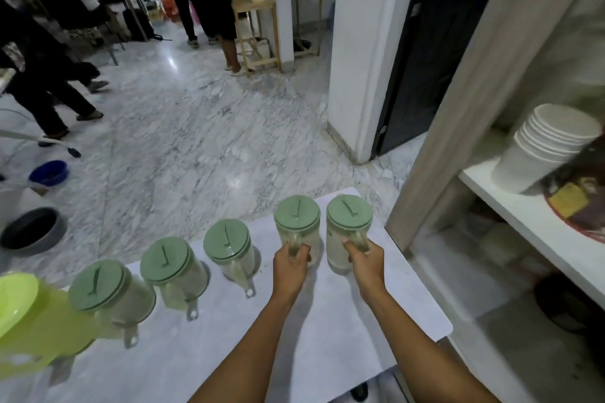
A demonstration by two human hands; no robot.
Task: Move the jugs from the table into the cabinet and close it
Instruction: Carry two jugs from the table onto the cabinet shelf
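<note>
Several clear plastic jugs with green lids stand in a row on the white table (327, 337). My right hand (366, 263) grips the handle of the rightmost jug (348, 222). My left hand (291, 267) grips the handle of the jug beside it (297, 217). Three more jugs stand to the left: one (227, 244), another (167, 263), and the leftmost (98, 286). The open cabinet (530, 222) is to the right, its white shelf showing.
A stack of white bowls (543, 147) and a dark tray (579, 193) sit on the cabinet shelf. A lime-green bowl (19, 304) lies at the table's left end. Basins (32, 231) and several people stand on the marble floor beyond.
</note>
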